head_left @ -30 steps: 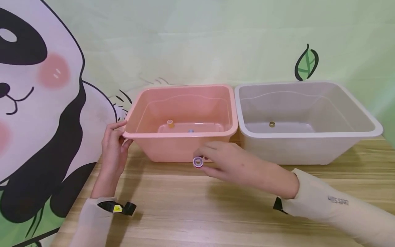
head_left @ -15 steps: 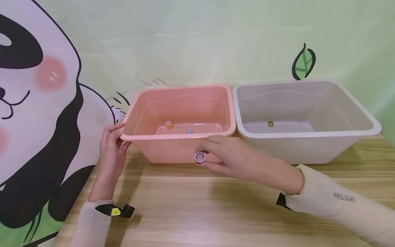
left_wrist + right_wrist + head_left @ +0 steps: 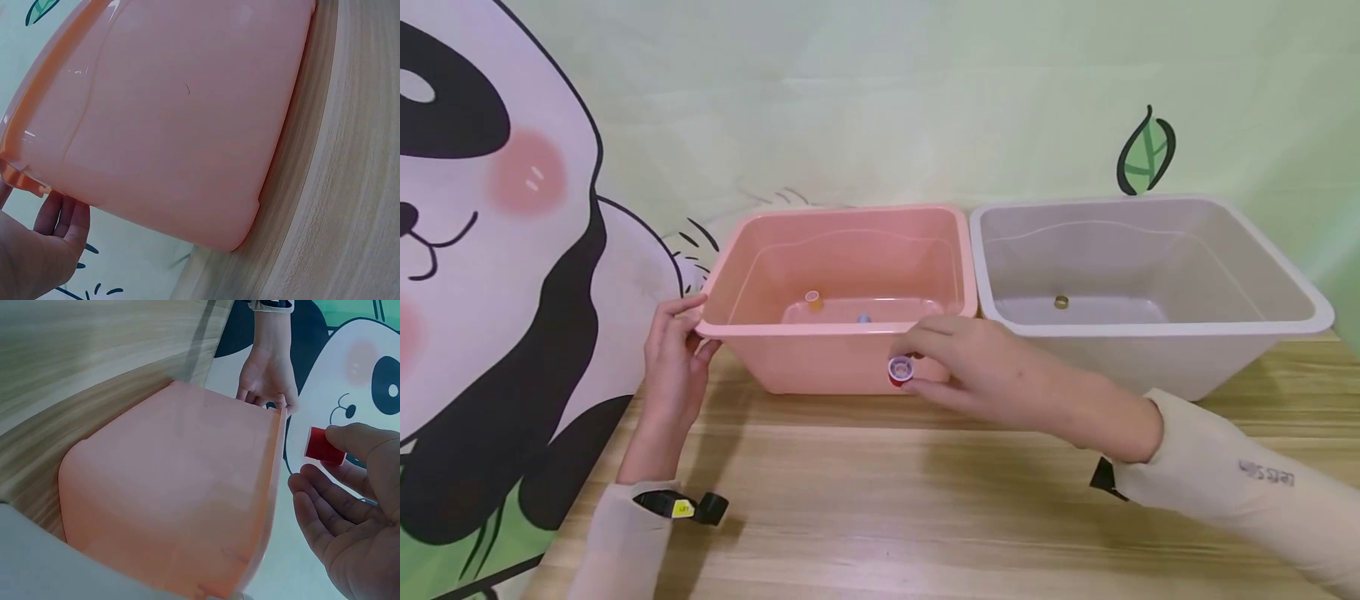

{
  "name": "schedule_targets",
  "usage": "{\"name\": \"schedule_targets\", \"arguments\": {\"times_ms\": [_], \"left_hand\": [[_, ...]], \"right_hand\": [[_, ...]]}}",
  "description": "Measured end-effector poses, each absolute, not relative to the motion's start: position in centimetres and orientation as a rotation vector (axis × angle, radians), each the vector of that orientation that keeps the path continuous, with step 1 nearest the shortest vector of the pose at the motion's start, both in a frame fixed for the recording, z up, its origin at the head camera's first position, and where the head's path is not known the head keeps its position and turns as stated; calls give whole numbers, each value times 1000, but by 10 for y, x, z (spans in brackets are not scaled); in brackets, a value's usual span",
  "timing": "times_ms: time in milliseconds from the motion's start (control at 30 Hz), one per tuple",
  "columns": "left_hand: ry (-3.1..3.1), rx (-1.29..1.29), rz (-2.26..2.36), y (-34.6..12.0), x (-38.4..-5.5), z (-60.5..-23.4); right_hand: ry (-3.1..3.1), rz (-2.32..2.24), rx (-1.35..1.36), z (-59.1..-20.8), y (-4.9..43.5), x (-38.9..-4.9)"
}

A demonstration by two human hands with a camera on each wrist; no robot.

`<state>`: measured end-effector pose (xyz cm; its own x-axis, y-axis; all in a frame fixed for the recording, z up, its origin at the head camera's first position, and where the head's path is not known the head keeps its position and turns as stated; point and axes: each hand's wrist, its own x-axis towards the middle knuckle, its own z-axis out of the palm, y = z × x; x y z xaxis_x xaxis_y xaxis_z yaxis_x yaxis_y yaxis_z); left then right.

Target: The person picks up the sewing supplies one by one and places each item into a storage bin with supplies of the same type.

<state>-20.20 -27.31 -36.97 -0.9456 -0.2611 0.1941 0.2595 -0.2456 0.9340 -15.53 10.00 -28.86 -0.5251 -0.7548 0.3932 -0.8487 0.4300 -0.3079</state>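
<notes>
My right hand (image 3: 977,367) pinches a small red spool of thread (image 3: 901,372) with white ends between thumb and fingers, in front of the pink bin (image 3: 842,358). In the right wrist view the red spool (image 3: 324,446) shows from the side, its other fingers loosely bent below it. At the bin's front left corner, my left hand (image 3: 673,367) grips the rim. The left wrist view shows its fingers (image 3: 78,219) under the rim's edge. Inside the pink bin lie a yellow spool with a white end (image 3: 814,301) and a small blue thing (image 3: 864,318), partly hidden by the front rim.
A grey bin (image 3: 1120,362) stands right beside the pink one, with a small gold-coloured ring-like thing (image 3: 1061,302) on its floor. Both stand on a wooden table (image 3: 865,500). Behind them hangs a green backdrop (image 3: 925,108) with a printed panda.
My right hand has moved a little right and up with the red spool, close to the pink bin's front rim. The left hand keeps its grip on the bin's corner.
</notes>
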Motion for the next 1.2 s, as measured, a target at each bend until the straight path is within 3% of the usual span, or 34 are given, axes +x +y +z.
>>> {"name": "schedule_targets", "arguments": {"times_ms": [1200], "left_hand": [[-1690, -10, -2255, -276, -202, -369]], "right_hand": [[-2527, 462, 1392, -240, 130, -166]]}}
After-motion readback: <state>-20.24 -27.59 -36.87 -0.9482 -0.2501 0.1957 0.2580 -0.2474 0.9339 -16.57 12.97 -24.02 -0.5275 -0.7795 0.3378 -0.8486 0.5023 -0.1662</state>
